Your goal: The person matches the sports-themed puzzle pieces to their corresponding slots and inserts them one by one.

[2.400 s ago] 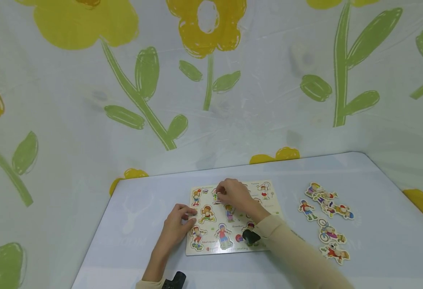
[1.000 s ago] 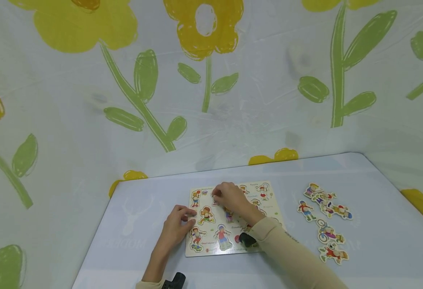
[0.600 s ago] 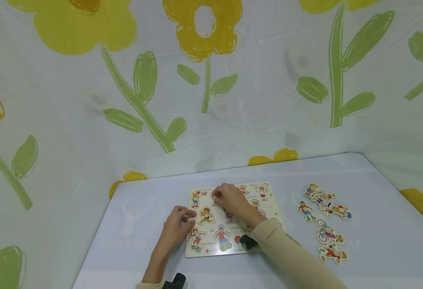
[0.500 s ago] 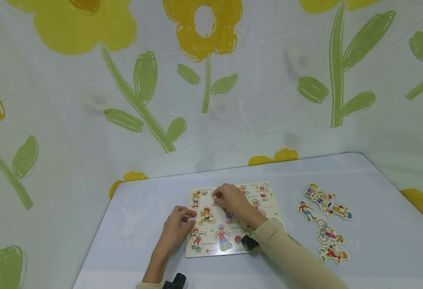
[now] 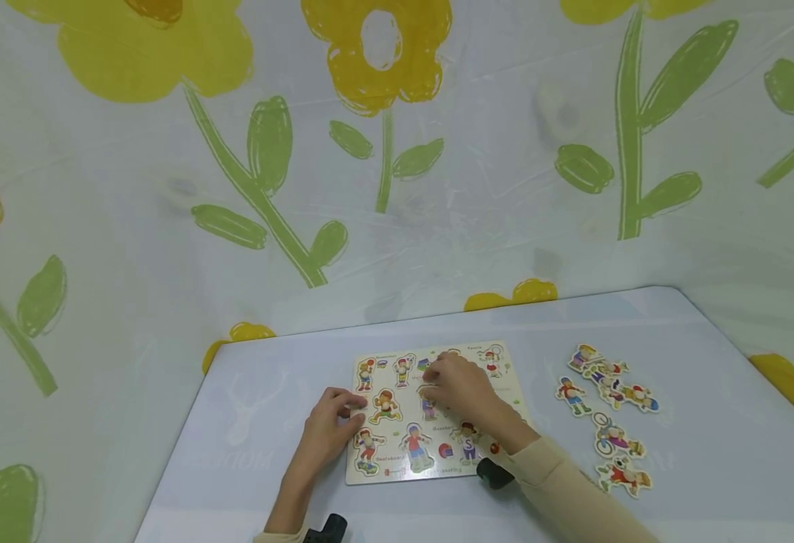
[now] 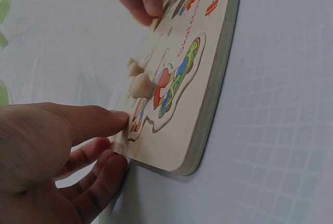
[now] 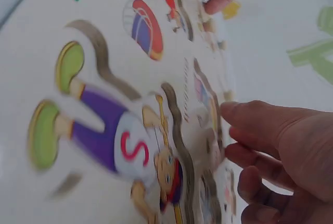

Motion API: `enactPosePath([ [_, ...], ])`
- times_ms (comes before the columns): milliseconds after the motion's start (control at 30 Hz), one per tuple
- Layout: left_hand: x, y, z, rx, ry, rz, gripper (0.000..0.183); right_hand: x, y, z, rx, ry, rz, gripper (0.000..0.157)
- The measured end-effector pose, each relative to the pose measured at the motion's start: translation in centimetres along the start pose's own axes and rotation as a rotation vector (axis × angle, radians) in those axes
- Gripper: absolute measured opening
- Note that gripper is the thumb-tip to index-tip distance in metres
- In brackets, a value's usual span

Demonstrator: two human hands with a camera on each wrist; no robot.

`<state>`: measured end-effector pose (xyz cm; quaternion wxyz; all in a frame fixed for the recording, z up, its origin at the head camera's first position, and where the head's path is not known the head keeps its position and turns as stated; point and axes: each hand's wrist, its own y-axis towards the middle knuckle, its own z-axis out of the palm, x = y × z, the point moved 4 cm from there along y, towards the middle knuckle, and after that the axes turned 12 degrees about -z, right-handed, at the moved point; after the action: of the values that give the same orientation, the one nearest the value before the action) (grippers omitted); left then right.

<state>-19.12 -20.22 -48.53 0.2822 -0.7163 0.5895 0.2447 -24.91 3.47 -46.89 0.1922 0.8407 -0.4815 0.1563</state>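
A pale wooden peg puzzle board [image 5: 397,471] with cartoon sports figures lies on the table. My left hand [image 5: 329,426] rests at its left edge, fingers loosely bent; in the left wrist view the thumb touches the rim beside a skateboarder piece [image 6: 169,86] with a wooden knob [image 6: 141,86]. Over the middle of the board hovers my right hand [image 5: 461,388], its fingers slightly curved and nothing visible between them. Left of it, the soccer figure [image 5: 404,371] sits in the upper row. A baseball figure [image 7: 125,135] lies near the right wrist; parts of the board are hidden under that hand.
To the right of the board, several loose figure pieces lie on the white table [image 5: 268,452], including a cyclist [image 5: 615,436], a red-clothed figure [image 5: 623,475] and a blue-clothed figure [image 5: 573,396]. A flower-printed curtain [image 5: 492,188] stands behind the table.
My right hand has let go of the soccer figure and moved right and slightly towards me, uncovering that piece. The left hand has stayed at the board's edge.
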Motion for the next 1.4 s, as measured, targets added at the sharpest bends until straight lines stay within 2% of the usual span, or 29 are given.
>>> enactPosePath([
  [167,0.0,0.1,0.0,-0.006,0.0,0.005,0.017,-1.5,-2.3,-1.4,-0.018,0.042,0.046,0.02],
  [367,0.0,0.1,0.1,-0.007,0.002,0.01,0.016,-3.4,-5.3,-3.0,-0.018,-0.046,0.01,0.024],
  [500,0.1,0.2,0.1,-0.008,-0.009,0.006,0.016,-4.7,-7.0,-4.1,-0.057,-0.089,-0.021,0.022],
  [733,0.3,0.3,0.2,-0.003,-0.014,0.001,0.016,-7.5,-9.6,-6.7,-0.125,-0.118,0.01,0.022],
  [967,0.1,0.3,0.2,-0.006,-0.013,0.004,0.015,-10.2,-11.3,-8.9,-0.143,-0.153,0.034,0.022],
  [1167,0.1,0.3,0.3,-0.006,-0.019,0.002,0.015,-11.9,-12.6,-9.7,-0.174,-0.185,0.024,0.021],
  [1400,0.2,0.3,0.3,-0.006,-0.019,-0.004,0.015,-13.0,-13.5,-10.1,-0.146,-0.188,0.028,0.016],
])
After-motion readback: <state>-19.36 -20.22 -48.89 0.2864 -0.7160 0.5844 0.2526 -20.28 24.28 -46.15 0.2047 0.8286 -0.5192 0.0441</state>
